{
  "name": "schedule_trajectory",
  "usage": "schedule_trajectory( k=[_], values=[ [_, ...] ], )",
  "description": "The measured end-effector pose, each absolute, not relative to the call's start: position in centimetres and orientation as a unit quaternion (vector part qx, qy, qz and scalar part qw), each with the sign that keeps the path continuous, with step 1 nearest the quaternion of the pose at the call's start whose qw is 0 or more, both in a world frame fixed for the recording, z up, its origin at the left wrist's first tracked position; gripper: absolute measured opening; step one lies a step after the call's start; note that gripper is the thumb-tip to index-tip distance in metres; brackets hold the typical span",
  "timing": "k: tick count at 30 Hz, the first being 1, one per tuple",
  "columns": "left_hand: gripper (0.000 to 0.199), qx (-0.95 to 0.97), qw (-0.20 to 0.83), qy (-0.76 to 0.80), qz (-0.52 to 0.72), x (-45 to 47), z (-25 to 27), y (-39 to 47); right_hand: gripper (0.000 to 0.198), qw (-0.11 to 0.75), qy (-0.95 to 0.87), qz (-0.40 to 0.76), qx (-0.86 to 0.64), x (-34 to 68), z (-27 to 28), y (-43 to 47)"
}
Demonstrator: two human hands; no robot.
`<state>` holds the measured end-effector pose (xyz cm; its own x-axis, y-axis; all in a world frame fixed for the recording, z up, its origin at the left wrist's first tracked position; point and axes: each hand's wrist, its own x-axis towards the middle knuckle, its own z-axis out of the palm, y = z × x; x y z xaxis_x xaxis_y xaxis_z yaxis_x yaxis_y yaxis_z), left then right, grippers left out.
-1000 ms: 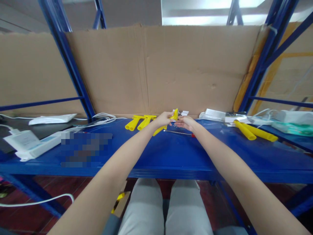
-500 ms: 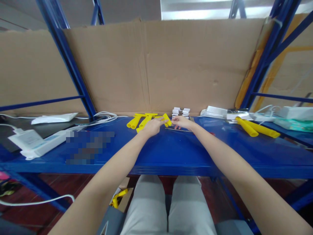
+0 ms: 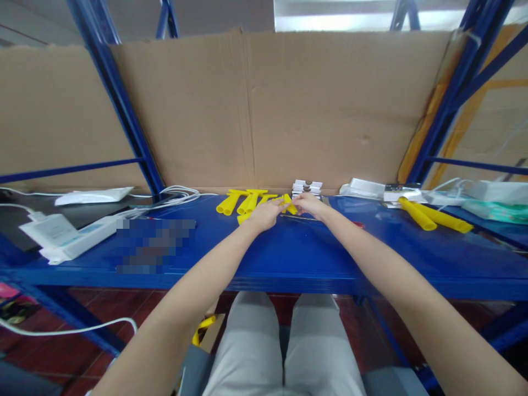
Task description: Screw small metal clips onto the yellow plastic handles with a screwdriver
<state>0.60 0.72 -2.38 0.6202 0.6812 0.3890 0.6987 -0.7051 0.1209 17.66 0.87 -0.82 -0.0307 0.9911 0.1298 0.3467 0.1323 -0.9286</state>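
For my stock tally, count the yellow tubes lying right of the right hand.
2: one tube nearer the right hand, another tube beside it, farther right. Others may be hidden.

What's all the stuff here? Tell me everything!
Held part: one, yellow, centre
Grouped tubes: several, yellow, centre-left
Loose tubes: two, yellow, right
Tool: one, red-ended, centre
Stack: one, white, back centre
Boxes: several, white, back right
Packet: one, green-white, right
Pouch: one, white, left
Power strip: one, white, left
Charger: one, white, on strip
Cables: several, white, back left
Blurred patch: one, dark, left
Table: one, blue, middle
Frame: one, blue, around
Cardboard: several, brown, behind
Carton: one, brown, under table
Legs: two, grey-trousered, below
Left hand: one, bare, centre
Right hand: one, bare, centre
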Motion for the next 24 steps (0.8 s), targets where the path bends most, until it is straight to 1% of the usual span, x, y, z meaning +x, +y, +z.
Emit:
schedule_trajectory(
  k=[4, 8, 15, 20, 24],
  values=[
    [0.065, -0.905, 0.034, -0.374, -0.203, 0.8, -2.5, 0.7, 0.019, 0.438, -0.6, 0.362, -0.563, 17.1, -0.8, 0.8],
    [0.066, -0.912, 0.039, -0.36, -0.193, 1.0, -2.5, 0.6, 0.024, 0.435, -0.585, 0.345, -0.591, 16.6, -0.7, 1.0],
    [0.066, -0.911, -0.01, -0.345, -0.227, 1.1, -2.5, 0.6, 0.026, 0.419, -0.576, 0.32, -0.625, 16.8, -0.1, 1.7],
    [0.058, -0.907, -0.01, -0.341, -0.245, 1.0, -2.7, 0.9, 0.021, 0.431, -0.56, 0.335, -0.624, 16.6, 0.6, 1.6],
    [0.052, -0.912, 0.03, -0.34, -0.23, 1.0, -2.7, 1.0, 0.019, 0.442, -0.552, 0.337, -0.622, 16.4, 0.6, 1.8]
  ],
)
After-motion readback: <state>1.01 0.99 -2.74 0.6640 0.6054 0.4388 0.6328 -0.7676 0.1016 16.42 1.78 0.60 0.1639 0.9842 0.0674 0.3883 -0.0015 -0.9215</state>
